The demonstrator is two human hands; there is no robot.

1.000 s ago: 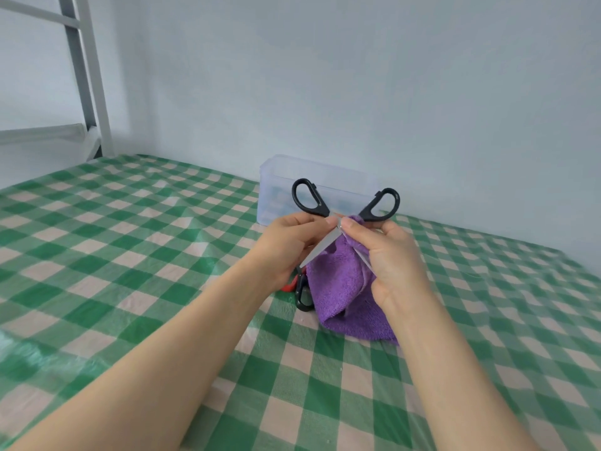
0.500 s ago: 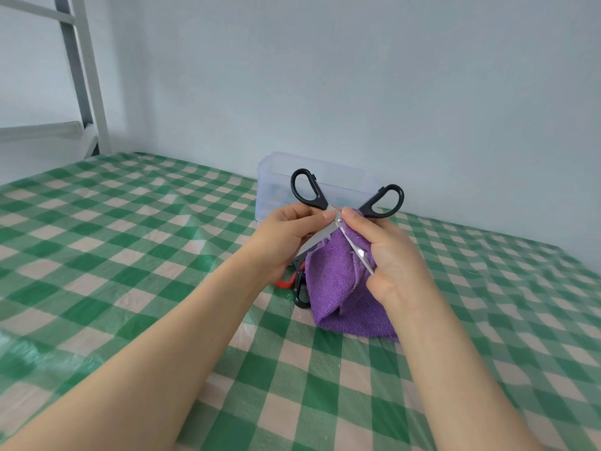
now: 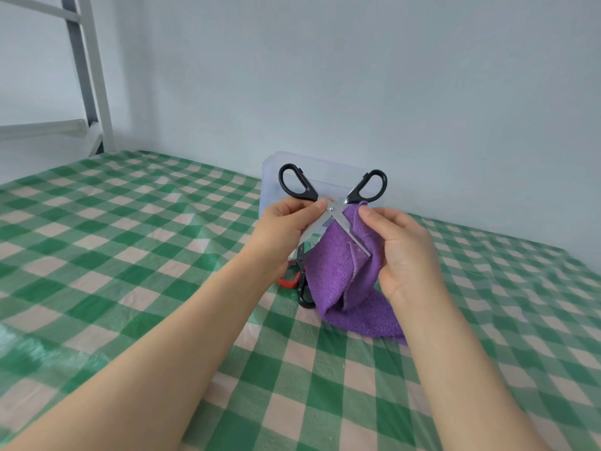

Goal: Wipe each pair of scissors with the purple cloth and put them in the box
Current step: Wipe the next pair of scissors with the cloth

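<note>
Black-handled scissors (image 3: pixel 335 203) are held spread open above the table, handles up. My left hand (image 3: pixel 286 222) pinches them near the pivot, over one blade. My right hand (image 3: pixel 403 252) grips the purple cloth (image 3: pixel 341 275), which is folded around the other blade and hangs down onto the table. Behind the scissors stands the clear plastic box (image 3: pixel 276 170) against the wall. More scissors lie on the table under my hands, one with a red handle (image 3: pixel 287 281) and one with a black handle (image 3: pixel 304 294), mostly hidden by the cloth.
A green and white checked tablecloth (image 3: pixel 130 255) covers the table. A pale wall runs close behind the box. A white and grey metal frame (image 3: pixel 87 76) stands at the far left corner.
My right hand has slid the cloth along the blade, so more of the blade shows now. The scissors have been raised slightly, and my left hand keeps its pinch.
</note>
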